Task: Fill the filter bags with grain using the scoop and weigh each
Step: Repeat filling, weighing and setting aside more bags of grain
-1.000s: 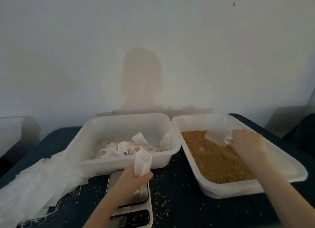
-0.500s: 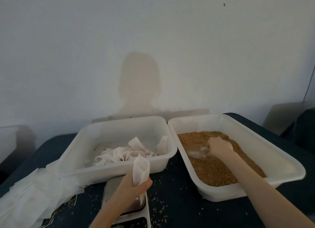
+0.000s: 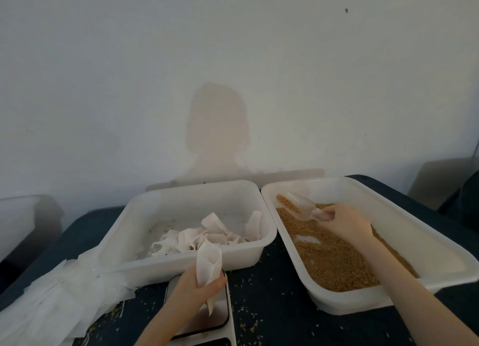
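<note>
My left hand grips a white filter bag upright, mouth open, just above the kitchen scale. My right hand holds the handle of a clear plastic scoop over the far end of the grain in the right white tub. The scoop points away to the left, and grain shows inside it. Several filled bags lie in the left white tub.
A stack of empty white filter bags lies at the left on the dark blue cloth. Loose grains are scattered around the scale. A pale wall rises right behind the tubs. Another white box stands far left.
My right hand pushed the scoop leftward through the grain, then drew it up toward the tub's far end. My left hand kept the bag over the scale.
</note>
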Available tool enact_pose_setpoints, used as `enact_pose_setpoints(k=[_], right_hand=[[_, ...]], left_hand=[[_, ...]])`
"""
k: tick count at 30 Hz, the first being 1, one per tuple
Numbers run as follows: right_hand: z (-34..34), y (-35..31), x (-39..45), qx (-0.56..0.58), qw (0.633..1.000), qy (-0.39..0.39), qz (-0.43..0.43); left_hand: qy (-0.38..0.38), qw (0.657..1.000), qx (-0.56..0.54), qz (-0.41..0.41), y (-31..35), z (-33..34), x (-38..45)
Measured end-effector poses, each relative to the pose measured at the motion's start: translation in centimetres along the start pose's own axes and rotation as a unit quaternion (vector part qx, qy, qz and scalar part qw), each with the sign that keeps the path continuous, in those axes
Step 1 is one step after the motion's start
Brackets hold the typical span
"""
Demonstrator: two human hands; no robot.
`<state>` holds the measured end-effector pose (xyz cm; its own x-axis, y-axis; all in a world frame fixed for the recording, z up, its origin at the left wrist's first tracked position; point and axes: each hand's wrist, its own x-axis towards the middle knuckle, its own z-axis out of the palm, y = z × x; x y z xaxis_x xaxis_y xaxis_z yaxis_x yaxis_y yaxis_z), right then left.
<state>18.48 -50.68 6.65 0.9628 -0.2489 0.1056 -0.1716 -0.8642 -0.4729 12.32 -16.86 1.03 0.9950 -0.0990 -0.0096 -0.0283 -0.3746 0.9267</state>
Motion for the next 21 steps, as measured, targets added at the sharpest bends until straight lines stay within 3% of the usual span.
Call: enact_pose_setpoints(k=[5,9,15,21], right_hand=[[-2.1,-2.2,-1.1,0.060,0.996,-0.001,-0.073],[-3.8,-4.7,-3.2,0.143,0.967,-0.106,-0.180],[-5.1,-7.4,-5.4,0.124,0.926,-0.251,-0.254],[-5.5,-8.6,-6.3,0.064,0.924,-0.258,-0.275]], left_hand=[[0.026,1.000,0.000,-0.012,0.2,-1.1,-0.4],[0.038,0.997,0.073,0.000,0.2,-1.8,-0.7],[0.044,0.994,0.096,0.033,0.2,-2.7,-1.1],[0.046,0.992,0.100,0.067,0.1,-2.9,-1.6]])
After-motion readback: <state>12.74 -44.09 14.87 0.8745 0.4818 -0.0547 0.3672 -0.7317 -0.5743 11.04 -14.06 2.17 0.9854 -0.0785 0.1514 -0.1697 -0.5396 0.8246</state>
